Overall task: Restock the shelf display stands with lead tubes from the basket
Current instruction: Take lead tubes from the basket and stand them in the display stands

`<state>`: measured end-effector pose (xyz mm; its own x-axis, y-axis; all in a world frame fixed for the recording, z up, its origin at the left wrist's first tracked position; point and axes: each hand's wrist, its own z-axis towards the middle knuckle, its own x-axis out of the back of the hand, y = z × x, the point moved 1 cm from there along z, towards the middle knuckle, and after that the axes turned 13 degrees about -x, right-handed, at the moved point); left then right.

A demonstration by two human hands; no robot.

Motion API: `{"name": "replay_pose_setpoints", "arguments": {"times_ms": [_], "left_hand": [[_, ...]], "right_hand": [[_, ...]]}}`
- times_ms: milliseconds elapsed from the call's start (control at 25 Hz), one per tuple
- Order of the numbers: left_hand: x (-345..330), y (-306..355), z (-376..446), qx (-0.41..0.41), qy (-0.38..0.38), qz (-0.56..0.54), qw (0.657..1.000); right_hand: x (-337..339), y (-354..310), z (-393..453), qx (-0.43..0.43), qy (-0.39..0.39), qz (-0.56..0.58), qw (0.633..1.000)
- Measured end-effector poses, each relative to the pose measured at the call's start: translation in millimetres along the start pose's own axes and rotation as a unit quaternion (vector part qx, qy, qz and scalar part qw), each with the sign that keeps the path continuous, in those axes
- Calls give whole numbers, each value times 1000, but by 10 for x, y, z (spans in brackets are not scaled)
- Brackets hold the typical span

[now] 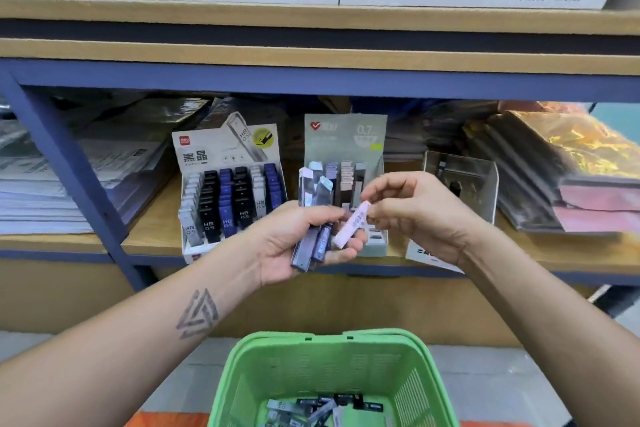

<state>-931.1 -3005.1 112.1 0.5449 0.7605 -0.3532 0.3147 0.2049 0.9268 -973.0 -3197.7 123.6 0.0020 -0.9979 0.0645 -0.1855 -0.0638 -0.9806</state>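
While the left hand point(294, 243) lies palm up in front of the shelf, its fingers curl round a bundle of lead tubes point(313, 218), thumb pressing across them; several grey and blue tubes fan out above and below the grip. The right hand point(412, 211) pinches the upper end of a pink lead tube point(353, 224) between thumb and forefinger, the remaining fingers loosely curled; the lower end of that tube rests on the left fingertips. Both hands hover just before the grey display stand point(346, 139), marked 0.7, whose rows hold pastel tubes. Just beside it to the left stands the white display stand point(225, 156), its rows packed with black, blue and grey tubes marked HB 0.5. A clear plastic holder point(464, 177) stands on the right of the shelf board point(152, 229). Below the hands, the green basket point(325, 360) holds more loose tubes on its floor, well apart from the shelf edge.
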Motion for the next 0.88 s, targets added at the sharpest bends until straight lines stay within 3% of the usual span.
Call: {"name": "replay_pose_setpoints", "arguments": {"times_ms": [320,680,880], "left_hand": [[-443,-247,244,18,-18,11,1000],[-776,-488,534,19,-33,-11,999],[-938,-563,660,8,-33,-3,999]], "right_hand": [[654,157,-285,6,84,23,996],[1043,243,-516,8,84,51,995],[1143,258,-550,15,185,-10,982]]}}
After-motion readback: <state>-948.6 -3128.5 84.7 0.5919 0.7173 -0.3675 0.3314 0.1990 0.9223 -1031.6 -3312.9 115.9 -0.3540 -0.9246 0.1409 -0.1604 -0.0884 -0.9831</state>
